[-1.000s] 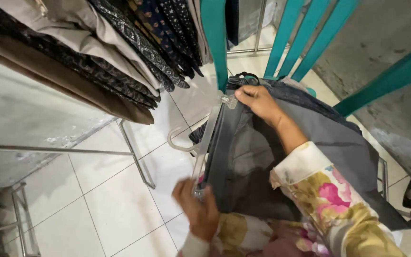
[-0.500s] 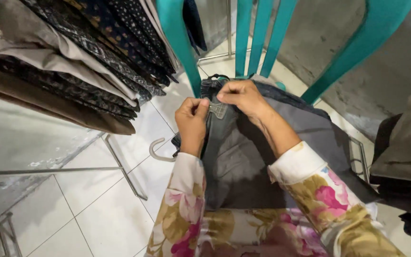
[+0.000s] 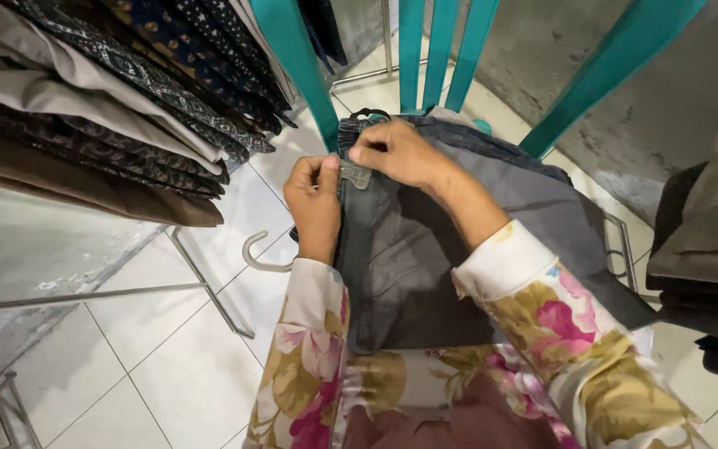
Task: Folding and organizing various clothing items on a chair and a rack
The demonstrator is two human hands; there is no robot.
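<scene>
- The person's left hand pinches the near-left edge of a pair of dark grey trousers at the waistband, thumb on top and fingers curled under the cloth.
- The right hand is clenched on the same waistband just beside the left, at a small grey clip that sits between the two hands; whether the fingers grip the clip itself or only the cloth cannot be told.
- The trousers lie draped over the person's lap and onto the seat of a teal chair, with the waistband at the far end by the chair's back slats and the legs running toward the body, so the long axis points from the chair back to the lap.
- Both hands sit at the far end of the garment; the left is nearer its left edge, the right reaches across from the other side.
- A white hanger hook shows just below the left wrist, hanging past the left edge of the trousers above the tiled floor.
- To the left, folded patterned and plain garments hang over a metal rack; at the right edge, more dark folded clothes are stacked.
</scene>
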